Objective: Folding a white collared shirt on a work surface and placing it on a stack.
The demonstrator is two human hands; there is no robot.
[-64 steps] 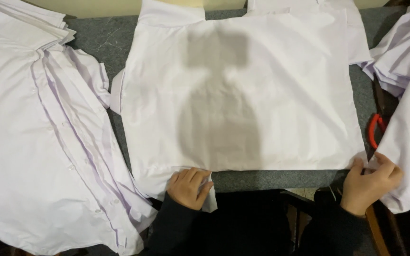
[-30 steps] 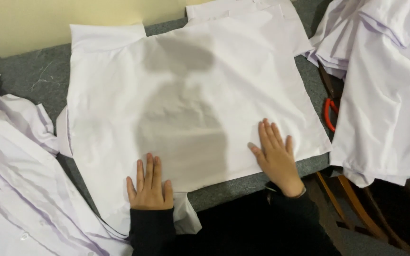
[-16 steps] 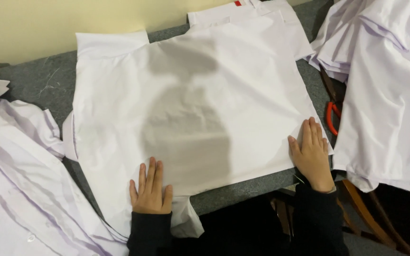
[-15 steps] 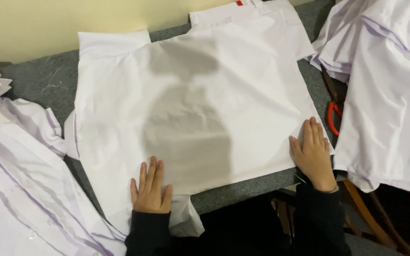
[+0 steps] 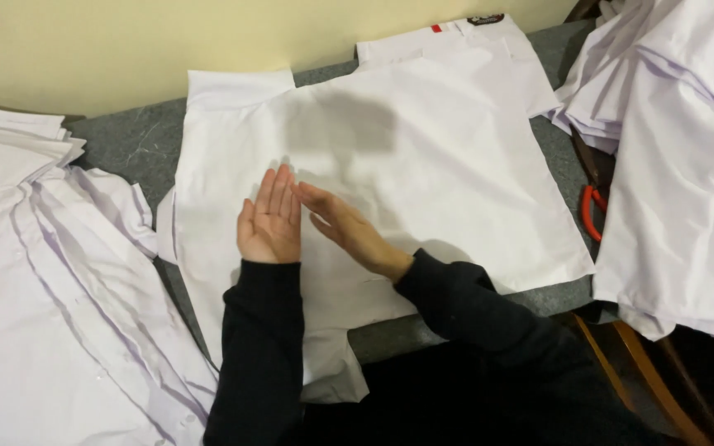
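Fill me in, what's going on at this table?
A person in dark sleeves has a white shirt spread flat on the grey table. The left hand lies palm-up on the cloth, the right hand edge-on beside it, fingertips touching. Piles of white shirts sit on both sides.

The scene is lit evenly and fairly brightly from above and behind the camera, so that a soft grey shadow is cast on the white shirt [image 5: 423,165] just beyond the left hand [image 5: 270,221] and right hand [image 5: 349,231]. No glare is seen on the cloth, though its whitest folds are nearly washed out. Focus is held across the frame, with slight softness and darker tones below the hands.
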